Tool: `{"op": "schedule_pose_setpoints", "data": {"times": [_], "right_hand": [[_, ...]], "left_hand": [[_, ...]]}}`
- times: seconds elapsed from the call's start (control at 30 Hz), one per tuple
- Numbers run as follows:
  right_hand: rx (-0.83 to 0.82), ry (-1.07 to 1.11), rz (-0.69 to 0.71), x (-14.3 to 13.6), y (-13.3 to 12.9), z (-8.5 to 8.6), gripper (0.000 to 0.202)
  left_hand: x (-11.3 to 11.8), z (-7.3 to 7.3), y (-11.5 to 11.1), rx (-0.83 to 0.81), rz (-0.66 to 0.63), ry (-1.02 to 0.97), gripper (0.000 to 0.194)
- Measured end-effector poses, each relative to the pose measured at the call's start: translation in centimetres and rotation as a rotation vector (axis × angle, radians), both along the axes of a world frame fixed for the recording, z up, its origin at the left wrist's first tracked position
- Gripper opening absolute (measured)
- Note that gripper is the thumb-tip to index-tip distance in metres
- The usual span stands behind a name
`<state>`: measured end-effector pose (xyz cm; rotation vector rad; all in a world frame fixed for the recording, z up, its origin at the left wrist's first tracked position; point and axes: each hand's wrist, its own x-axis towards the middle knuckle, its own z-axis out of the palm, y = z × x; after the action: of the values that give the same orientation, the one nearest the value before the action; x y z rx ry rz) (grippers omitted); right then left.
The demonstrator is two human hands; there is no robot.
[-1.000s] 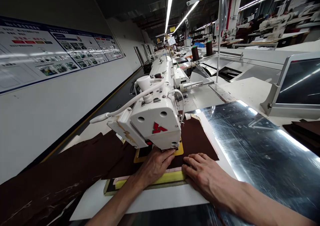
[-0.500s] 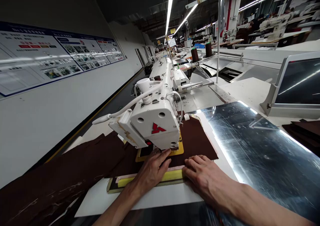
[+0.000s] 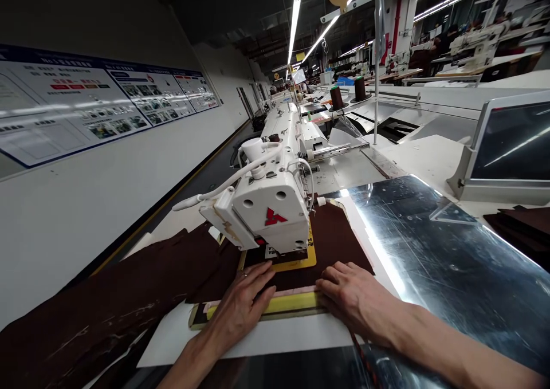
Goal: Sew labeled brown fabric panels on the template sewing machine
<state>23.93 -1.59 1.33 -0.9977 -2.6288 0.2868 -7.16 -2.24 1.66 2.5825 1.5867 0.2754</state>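
Note:
A white sewing machine head [image 3: 270,205] stands over dark brown fabric [image 3: 339,228], with a yellow-edged plate [image 3: 296,263] beneath it. My left hand [image 3: 243,300] lies on the fabric just in front of that plate, thumb apart from the fingers, a ring on one finger. My right hand [image 3: 354,297] rests palm down at the fabric's right front part, fingers lying on it. Between the hands runs a yellow strip [image 3: 292,303] with a pink edge; both hands partly cover it. Neither hand is closed round anything.
More brown fabric [image 3: 107,286] spreads to the left. A shiny metal sheet [image 3: 447,251] covers the right side, with a screen [image 3: 511,142] behind it. Thread cones [image 3: 337,98] stand farther back. Posters [image 3: 77,99] hang on the left wall.
My left hand has drawn back and left from under the machine head, uncovering more of the plate. My right hand has hardly moved. The camera view has shifted slightly.

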Motion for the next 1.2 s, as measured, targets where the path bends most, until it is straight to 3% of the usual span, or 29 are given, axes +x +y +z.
{"op": "schedule_pose_setpoints", "data": {"times": [0.3, 0.47, 0.67, 0.8, 0.9, 1.07, 1.2], "right_hand": [[0.023, 0.028, -0.06, 0.8, 0.5, 0.2, 0.022], [0.055, 0.071, -0.082, 1.9, 1.2, 0.0, 0.023], [0.075, 0.102, -0.101, 2.6, 1.7, 0.3, 0.023], [0.092, 0.137, -0.14, 3.8, 0.9, 0.6, 0.026], [0.123, 0.146, -0.242, 6.2, -0.4, 0.3, 0.029], [0.224, 0.12, -0.46, 11.1, -2.9, -1.5, 0.029], [0.22, 0.082, -0.525, 12.6, -4.9, -3.1, 0.03]], "left_hand": [[-2.8, 0.7, 0.6, -0.043, 0.174, 0.078, 0.051], [-2.4, 0.6, -0.5, -0.045, 0.186, 0.017, 0.05], [-1.2, 0.4, -1.7, -0.03, 0.312, -0.03, 0.058], [-0.2, 0.4, -1.1, -0.025, 0.247, -0.028, 0.045], [0.4, 0.6, -0.3, -0.004, 0.179, -0.058, 0.039], [0.9, 0.9, 1.1, 0.041, 0.088, -0.075, 0.032], [1.4, 1.1, 2.2, 0.066, 0.028, -0.036, 0.034]]}}
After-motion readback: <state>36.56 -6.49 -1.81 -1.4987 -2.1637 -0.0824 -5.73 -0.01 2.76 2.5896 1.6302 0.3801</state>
